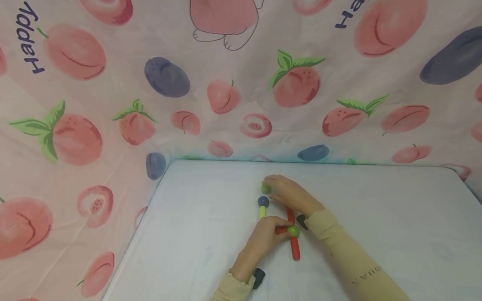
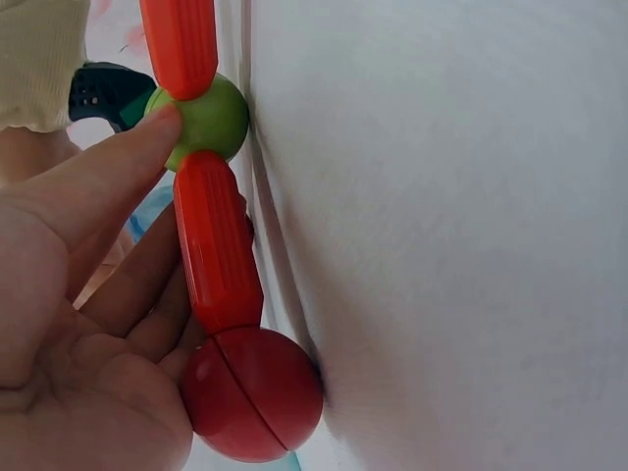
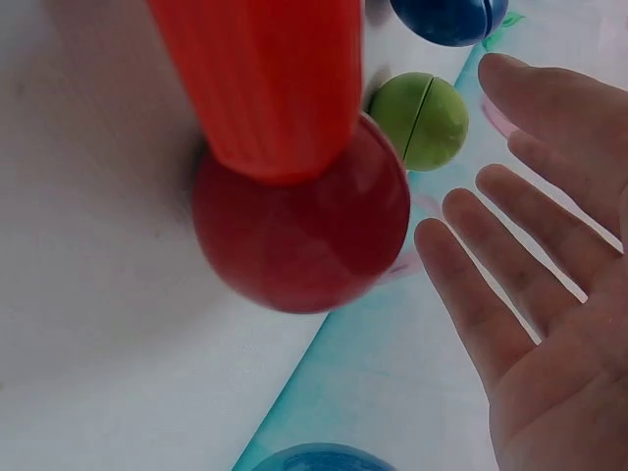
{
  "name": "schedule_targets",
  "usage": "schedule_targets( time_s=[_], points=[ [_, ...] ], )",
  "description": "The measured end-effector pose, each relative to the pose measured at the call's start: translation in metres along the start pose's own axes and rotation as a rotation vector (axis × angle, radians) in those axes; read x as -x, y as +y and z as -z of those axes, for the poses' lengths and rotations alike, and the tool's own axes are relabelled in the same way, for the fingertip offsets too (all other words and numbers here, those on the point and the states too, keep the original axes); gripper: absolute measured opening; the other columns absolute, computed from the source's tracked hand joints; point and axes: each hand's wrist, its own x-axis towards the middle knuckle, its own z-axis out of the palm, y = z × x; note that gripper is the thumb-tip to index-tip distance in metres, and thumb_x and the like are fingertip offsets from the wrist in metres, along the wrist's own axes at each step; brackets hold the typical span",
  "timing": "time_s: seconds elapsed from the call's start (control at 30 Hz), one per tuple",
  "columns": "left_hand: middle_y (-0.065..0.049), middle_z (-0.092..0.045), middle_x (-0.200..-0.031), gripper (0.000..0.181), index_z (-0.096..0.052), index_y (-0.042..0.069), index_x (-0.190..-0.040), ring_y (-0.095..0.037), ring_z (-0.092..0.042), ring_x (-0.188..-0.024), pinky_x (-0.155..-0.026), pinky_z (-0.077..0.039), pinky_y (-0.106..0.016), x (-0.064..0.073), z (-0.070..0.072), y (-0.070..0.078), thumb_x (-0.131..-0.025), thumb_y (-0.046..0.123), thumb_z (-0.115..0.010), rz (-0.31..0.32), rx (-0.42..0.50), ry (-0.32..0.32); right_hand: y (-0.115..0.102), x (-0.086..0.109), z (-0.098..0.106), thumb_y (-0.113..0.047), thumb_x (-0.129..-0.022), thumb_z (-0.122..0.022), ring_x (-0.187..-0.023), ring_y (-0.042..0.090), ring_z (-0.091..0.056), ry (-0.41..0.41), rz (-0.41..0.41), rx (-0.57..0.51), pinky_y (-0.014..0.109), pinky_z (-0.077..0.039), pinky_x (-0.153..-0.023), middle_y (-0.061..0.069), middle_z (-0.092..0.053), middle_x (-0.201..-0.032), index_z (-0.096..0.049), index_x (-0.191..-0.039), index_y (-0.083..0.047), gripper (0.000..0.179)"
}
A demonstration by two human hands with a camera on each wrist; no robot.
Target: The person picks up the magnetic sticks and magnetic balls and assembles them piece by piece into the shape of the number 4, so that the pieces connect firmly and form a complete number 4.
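Note:
My left hand [image 1: 266, 235] pinches a joined piece of red magnetic rods and a green ball [image 1: 293, 231]. In the left wrist view its thumb presses the green ball [image 2: 218, 123], fingers lie behind a red rod [image 2: 218, 245], and a red ball [image 2: 253, 394] sits at the rod's end by the palm. My right hand [image 1: 291, 193] is farther back, fingers straight and spread around another green ball [image 1: 266, 189]. In the right wrist view that green ball [image 3: 424, 120] shows just beyond the fingertips, behind a red ball [image 3: 304, 235] joined to a red rod [image 3: 265, 83].
A blue ball [image 1: 263, 201] with a yellow-green rod [image 1: 262, 212] lies left of the red rods on the white table [image 1: 196, 234]. Another blue ball [image 3: 324, 458] edges into the right wrist view. A fruit-patterned cloth [image 1: 241, 96] hangs behind the table and along its left.

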Motion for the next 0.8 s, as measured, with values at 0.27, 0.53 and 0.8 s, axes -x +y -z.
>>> schedule_targets(
  time_s=[0.27,0.53,0.8],
  points=[
    [0.007,-0.075,-0.106,0.027,-0.077,0.017,-0.11,-0.001,-0.064,-0.1,-0.089,-0.05,-0.02,-0.0001,-0.0012,-0.0013,-0.085,0.024,-0.078,-0.003,-0.006,0.01,-0.0002,-0.0052,-0.0011,-0.013,-0.09,-0.073,-0.132,0.029,-0.053,-0.032,0.017,0.03,0.043,-0.042,-0.11,0.011,-0.06,-0.137,-0.066,-0.125,-0.008,0.036],
    [0.007,-0.075,-0.104,0.026,-0.077,0.016,-0.11,0.0,-0.063,-0.098,-0.088,-0.05,-0.019,-0.0003,-0.0018,-0.0018,-0.085,0.025,-0.078,-0.015,-0.011,0.015,0.0017,-0.0058,-0.0029,-0.011,-0.09,-0.073,-0.128,0.029,-0.056,-0.036,0.029,0.031,0.043,-0.044,-0.108,0.011,-0.063,-0.132,-0.068,-0.124,-0.007,0.034],
    [0.009,-0.074,-0.103,0.025,-0.078,0.017,-0.109,0.001,-0.062,-0.096,-0.086,-0.05,-0.018,-0.0006,-0.0023,-0.0021,-0.085,0.024,-0.078,-0.01,0.003,0.009,0.0045,-0.0099,-0.0073,-0.006,-0.09,-0.071,-0.122,0.026,-0.059,-0.01,0.019,0.037,0.041,-0.047,-0.106,0.007,-0.067,-0.126,-0.07,-0.12,-0.009,0.03]
  ],
)
